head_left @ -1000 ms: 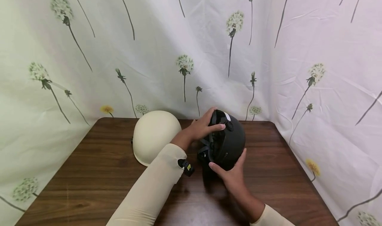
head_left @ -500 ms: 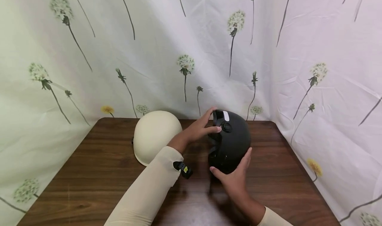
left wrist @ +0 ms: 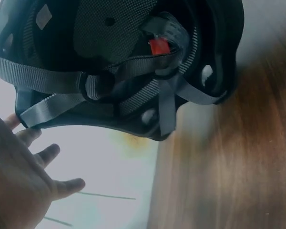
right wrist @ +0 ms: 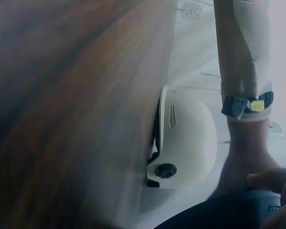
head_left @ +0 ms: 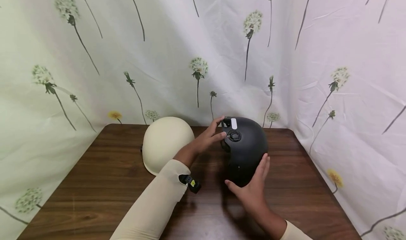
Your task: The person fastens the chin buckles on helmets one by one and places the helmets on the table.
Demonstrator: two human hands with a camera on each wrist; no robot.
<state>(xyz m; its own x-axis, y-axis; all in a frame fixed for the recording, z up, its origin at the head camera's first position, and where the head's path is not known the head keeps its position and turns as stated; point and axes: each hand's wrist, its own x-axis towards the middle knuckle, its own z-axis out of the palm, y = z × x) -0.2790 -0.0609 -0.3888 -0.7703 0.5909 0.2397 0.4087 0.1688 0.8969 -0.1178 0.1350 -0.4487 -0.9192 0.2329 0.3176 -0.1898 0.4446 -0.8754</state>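
A black helmet is held above the table at the right of centre in the head view. My right hand grips its near lower side, thumb toward the front and fingers round the right side. Beside its left edge, my left hand has its fingers spread, fingertips at the rim near a round black knob and a white label. In the left wrist view, the helmet's inside shows grey chin straps and a red buckle part; the left fingers look fairly straight.
A cream helmet rests dome up on the brown wooden table, left of the black one and close behind the left forearm. Flower-printed white cloth hangs behind the table and along its sides.
The black helmet has turned so its inside no longer shows in the head view and its outer shell faces up. The left hand has shifted slightly left; the right hand keeps its grip.
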